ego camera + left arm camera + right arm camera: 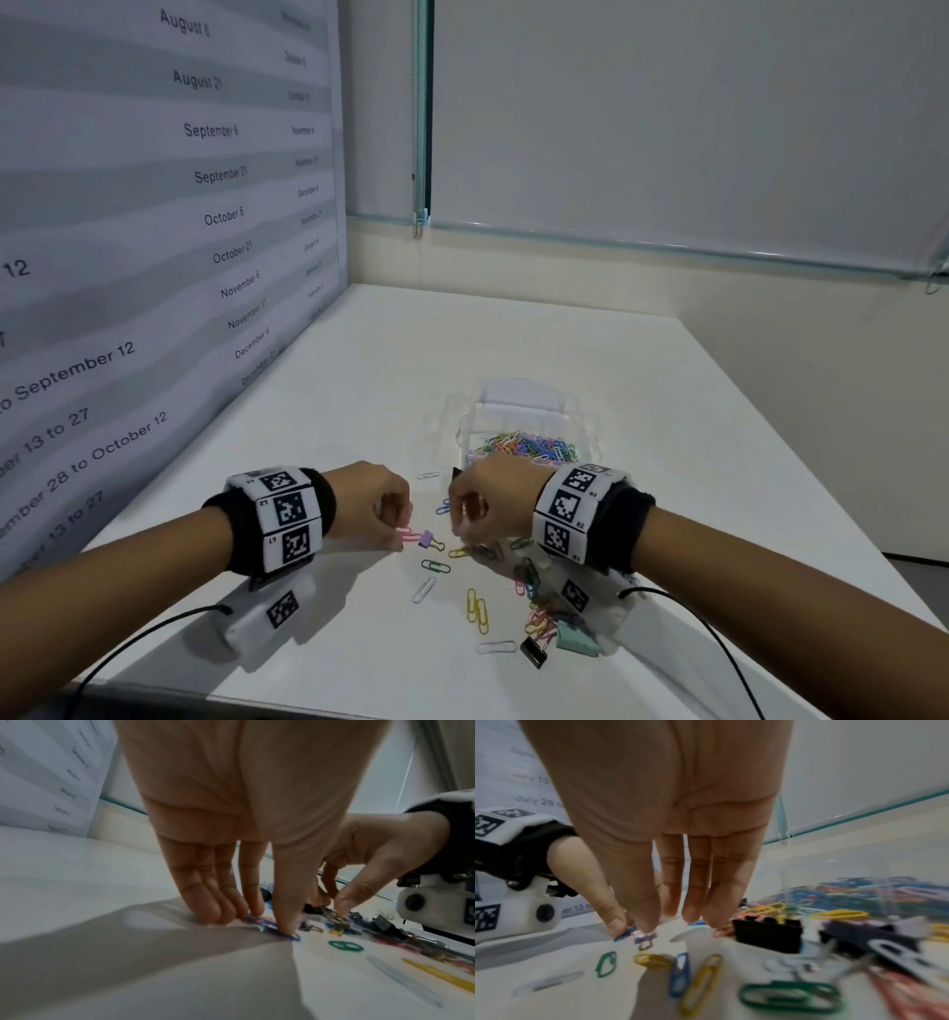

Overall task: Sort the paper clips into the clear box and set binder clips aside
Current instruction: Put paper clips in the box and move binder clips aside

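My left hand reaches down to the white table and pinches a small paper clip, which looks pink in the head view. A purple binder clip lies just right of it. My right hand points its fingers down beside a yellow paper clip, with nothing plainly held. In the right wrist view its straight fingers hover near the purple binder clip and a black binder clip. The clear box behind my hands holds several coloured paper clips.
Loose clips lie in front: green, white, yellow. A black binder clip and a mint one sit under my right wrist. A dated poster wall borders the left; the table edge runs along the right.
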Tool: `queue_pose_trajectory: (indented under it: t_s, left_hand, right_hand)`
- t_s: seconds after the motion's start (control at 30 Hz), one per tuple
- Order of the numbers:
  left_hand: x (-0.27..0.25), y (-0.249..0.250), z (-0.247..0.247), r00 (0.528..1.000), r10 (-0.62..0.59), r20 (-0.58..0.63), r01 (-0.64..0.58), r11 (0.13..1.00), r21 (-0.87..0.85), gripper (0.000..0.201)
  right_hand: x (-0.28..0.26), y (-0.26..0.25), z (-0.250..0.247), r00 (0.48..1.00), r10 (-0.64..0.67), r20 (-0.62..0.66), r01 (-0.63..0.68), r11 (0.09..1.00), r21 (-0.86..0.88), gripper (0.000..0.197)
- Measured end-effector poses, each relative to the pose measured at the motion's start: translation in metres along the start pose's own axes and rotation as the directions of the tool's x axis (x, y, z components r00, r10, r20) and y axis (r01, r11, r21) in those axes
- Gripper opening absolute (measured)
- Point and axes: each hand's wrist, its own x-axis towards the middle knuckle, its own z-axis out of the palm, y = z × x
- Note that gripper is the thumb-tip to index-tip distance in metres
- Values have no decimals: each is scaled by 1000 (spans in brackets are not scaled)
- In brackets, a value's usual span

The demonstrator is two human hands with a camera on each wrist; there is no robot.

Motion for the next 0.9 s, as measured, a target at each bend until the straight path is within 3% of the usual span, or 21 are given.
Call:
queue_pose_trajectory:
  t_s: [0.1,0.17,0.37,0.47,0.57,0.63,0.77,0.9]
  left_hand:
    - [-4,5,-5,1000,1,12,-2,998,65,7]
    - [0,4,-10,1000,-7,-16,9,993,115,21]
    - [19,6,-20,993,-16,-114,27,995,96,34]
    - [27,9,-19,995,8,-103,0,996,85,37]
    - [32,12,-16,998,26,-62,-19,993,114,39]
    - [29,13,-14,997,53,-53,-47,992,117,40]
    - [13,14,-9,988,138,-67,-132,987,89,33]
    - [-1,14,-3,985,171,2,-170,982,75,28]
  right_hand:
    - [10,-16,3,999,-48,15,48,999,9,23]
    - [17,-24,8,999,-47,0,47,999,-7,26]
    - [25,-28,13,998,-56,-5,56,996,-65,12]
    - [21,-19,11,999,-37,33,39,998,-57,11]
    - [12,-4,6,1000,-15,-11,14,998,-66,9]
    - [5,8,-1,999,35,-38,-37,997,-68,2]
    - [-14,38,-16,982,172,-77,-173,985,-17,15]
    - [-38,71,-27,951,305,-53,-307,952,-21,25]
